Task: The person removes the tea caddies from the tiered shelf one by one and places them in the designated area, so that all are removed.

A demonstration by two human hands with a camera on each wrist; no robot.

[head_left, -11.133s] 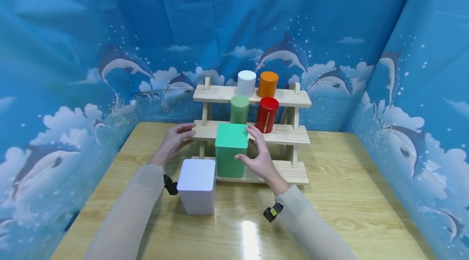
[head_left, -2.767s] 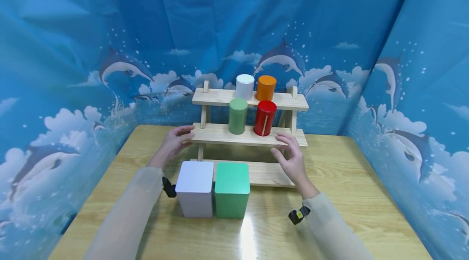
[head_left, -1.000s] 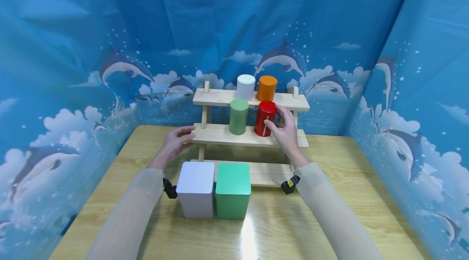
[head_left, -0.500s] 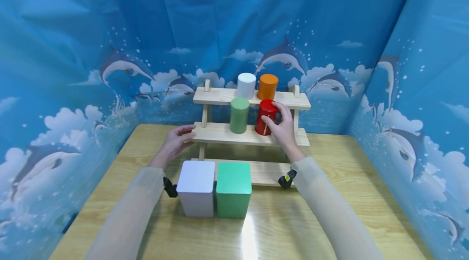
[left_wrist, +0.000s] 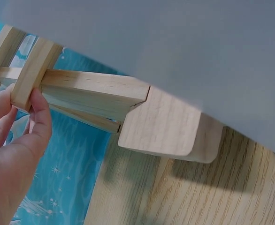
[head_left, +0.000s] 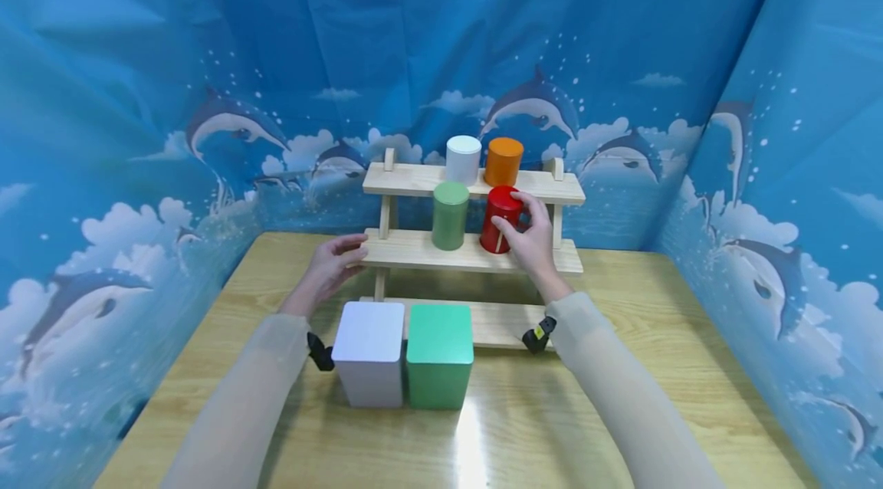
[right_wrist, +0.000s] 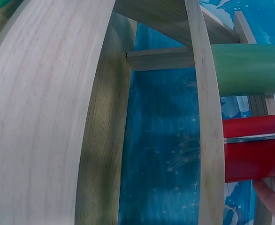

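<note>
On the middle step of a three-tier wooden stand [head_left: 407, 247], a red canister [head_left: 498, 205] stands upright beside a light green canister [head_left: 450, 221]. My right hand [head_left: 534, 244] grips the red canister from the right, thumb in front and fingers behind its upper part. In the right wrist view, fingertips [right_wrist: 269, 194] show at the side of the red canister [right_wrist: 259, 161], whose base sits against the shelf. My left hand [head_left: 331, 270] pinches the left end of the middle shelf [left_wrist: 36, 70] between thumb and fingers, as the left wrist view shows.
A white canister [head_left: 463, 161] and an orange canister [head_left: 503, 162] stand on the top step. In front of the stand, a white box [head_left: 369, 351] and a green box [head_left: 439, 355] sit side by side on the wooden table [head_left: 586, 412]. Blue dolphin-print curtains [head_left: 414, 29] surround the table.
The green box went from the stand's bottom step to beside the white box. My right hand then moved up to the red canister and took hold of it. My left hand stayed put.
</note>
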